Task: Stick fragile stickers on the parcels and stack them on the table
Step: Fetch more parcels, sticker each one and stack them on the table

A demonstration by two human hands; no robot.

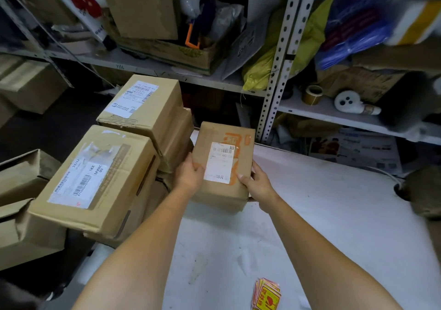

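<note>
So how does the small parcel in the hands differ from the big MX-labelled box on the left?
The small parcel is held by the left hand and right hand; the big box lies on other boxes, untouched. The parcel is far smaller than the box. The parcel has orange print, the box none. Both are cardboard with barcode labels.

A small parcel (224,164) is held between the left hand (189,173) and right hand (256,185) at the far part of the table (334,214), with stacked boxes (95,180) just left of it, a pile of stickers (266,295) on the table's near right, and shelving (276,71) behind holding a tape roll (312,94) at far right.
</note>
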